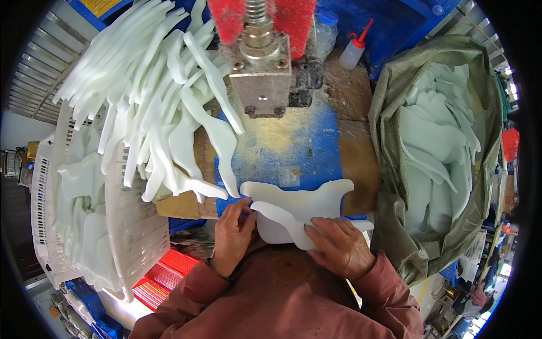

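Note:
Close to my body I hold a narrow, wavy white foam-like piece [282,220] between both hands. My left hand [230,237] pinches its left end with thumb and fingers. My right hand [342,246] grips the right part, fingers over the top. Just behind it lies a wider white foam-like piece [305,200] with a curved edge, partly covered by the narrow one; I cannot tell whether the two are joined. Beyond them is a blue worktop [282,152] with pale yellow dust. Over it hangs the metal head [261,79] of a red machine.
A heap of long wavy white strips [152,90] lies at the left. White plastic baskets [135,226] below hold more pieces. On the right, an olive sack [389,158] holds wide white pieces. A red-tipped squeeze bottle [353,52] stands at the back. Red crates [169,271] sit lower left.

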{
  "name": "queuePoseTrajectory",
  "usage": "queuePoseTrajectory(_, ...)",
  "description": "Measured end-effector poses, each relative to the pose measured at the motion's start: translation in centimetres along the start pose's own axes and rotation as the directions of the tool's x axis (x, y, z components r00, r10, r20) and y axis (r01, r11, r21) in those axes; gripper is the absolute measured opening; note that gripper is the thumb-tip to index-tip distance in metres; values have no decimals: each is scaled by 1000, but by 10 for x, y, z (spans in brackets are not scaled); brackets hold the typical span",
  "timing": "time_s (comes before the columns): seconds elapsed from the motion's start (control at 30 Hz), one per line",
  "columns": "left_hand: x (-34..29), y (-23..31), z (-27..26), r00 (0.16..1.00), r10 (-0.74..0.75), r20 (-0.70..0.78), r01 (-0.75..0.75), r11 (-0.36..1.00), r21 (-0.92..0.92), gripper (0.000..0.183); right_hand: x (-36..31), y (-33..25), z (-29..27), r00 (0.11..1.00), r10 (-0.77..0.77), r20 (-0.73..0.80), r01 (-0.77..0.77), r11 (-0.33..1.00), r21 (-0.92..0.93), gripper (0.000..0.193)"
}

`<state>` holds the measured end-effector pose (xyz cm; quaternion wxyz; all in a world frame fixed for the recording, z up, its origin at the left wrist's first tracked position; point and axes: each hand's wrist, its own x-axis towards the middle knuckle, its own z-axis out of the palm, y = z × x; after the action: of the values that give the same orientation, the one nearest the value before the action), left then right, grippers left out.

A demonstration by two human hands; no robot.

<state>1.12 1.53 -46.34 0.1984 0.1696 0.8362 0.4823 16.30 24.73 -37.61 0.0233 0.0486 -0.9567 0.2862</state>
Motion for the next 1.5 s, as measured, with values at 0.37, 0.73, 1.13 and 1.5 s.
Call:
queuePoseTrajectory(0.37, 31, -4, -13, 992, 126, 18, -127, 978, 163, 37, 40, 18, 6, 998, -55, 10, 55, 998, -34, 56)
queuePoseTrajectory(0.73, 45, 6, -17, 990, -131, 55, 132, 991, -17, 30, 57, 25, 16, 997, -69, 25, 70, 997, -36, 53)
queuePoseTrajectory(1.13, 49, 7, -9, 953, -304, 15, 303, 943, -140, 23, 62, 32, 25, 996, -81, -35, 76, 990, -122, 39)
queuePoseTrajectory(1.5, 53, 6, -5, 952, -306, 3, 305, 948, -89, 16, 61, 43, 39, 999, 0, 49, 7, 991, -136, 47)
